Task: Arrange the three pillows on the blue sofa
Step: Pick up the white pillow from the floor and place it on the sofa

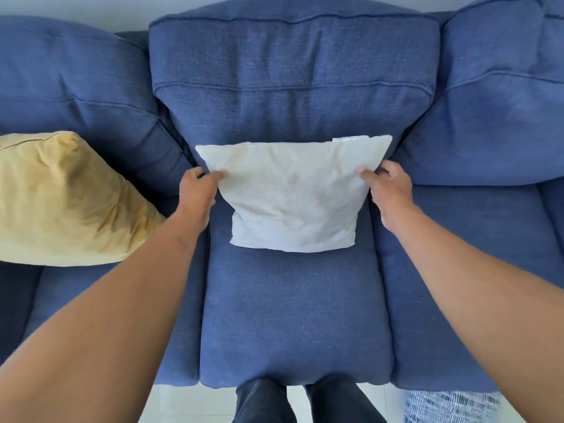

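The left hand (198,187) and right hand (389,187) each grip a side edge of the white pillow (293,196), which leans against the blue sofa's (293,315) middle back cushion (293,87). A yellow pillow (64,203) rests on the left seat.

The yellow pillow (64,199) ran off the left edge; a patterned blue-white thing (451,406) below stayed unidentifiable.

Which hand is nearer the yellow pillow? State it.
Left. The left hand grips the white pillow's left edge, just right of the yellow pillow; the right hand grips the opposite edge, farther away.
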`<action>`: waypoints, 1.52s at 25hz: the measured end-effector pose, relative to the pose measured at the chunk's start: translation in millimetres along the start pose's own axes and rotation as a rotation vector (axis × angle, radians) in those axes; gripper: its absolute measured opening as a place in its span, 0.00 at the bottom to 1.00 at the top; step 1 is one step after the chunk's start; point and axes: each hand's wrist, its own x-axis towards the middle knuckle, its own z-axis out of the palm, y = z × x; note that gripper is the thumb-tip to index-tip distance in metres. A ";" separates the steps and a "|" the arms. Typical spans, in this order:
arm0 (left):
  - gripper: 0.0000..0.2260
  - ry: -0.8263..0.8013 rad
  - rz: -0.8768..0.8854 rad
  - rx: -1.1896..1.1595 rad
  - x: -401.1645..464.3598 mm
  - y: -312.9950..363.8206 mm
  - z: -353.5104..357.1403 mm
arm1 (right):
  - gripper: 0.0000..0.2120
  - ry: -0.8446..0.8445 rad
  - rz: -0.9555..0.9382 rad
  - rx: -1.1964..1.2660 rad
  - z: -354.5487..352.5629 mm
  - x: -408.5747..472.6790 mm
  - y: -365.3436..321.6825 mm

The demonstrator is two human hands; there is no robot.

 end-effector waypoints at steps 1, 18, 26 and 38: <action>0.14 -0.015 -0.027 -0.056 6.0 10.4 2.0 | 0.15 0.008 -0.016 0.033 3.2 5.3 -8.1; 0.06 0.169 0.255 0.077 -16.9 40.6 -2.5 | 0.14 0.051 0.045 -0.139 -6.4 0.7 -33.4; 0.04 0.048 0.167 0.292 -120.2 -20.9 1.9 | 0.36 -0.033 0.083 -0.284 -29.9 -65.7 4.3; 0.28 -0.667 0.673 1.000 -245.4 -83.4 114.7 | 0.35 0.275 0.152 -0.620 -165.1 -222.5 116.7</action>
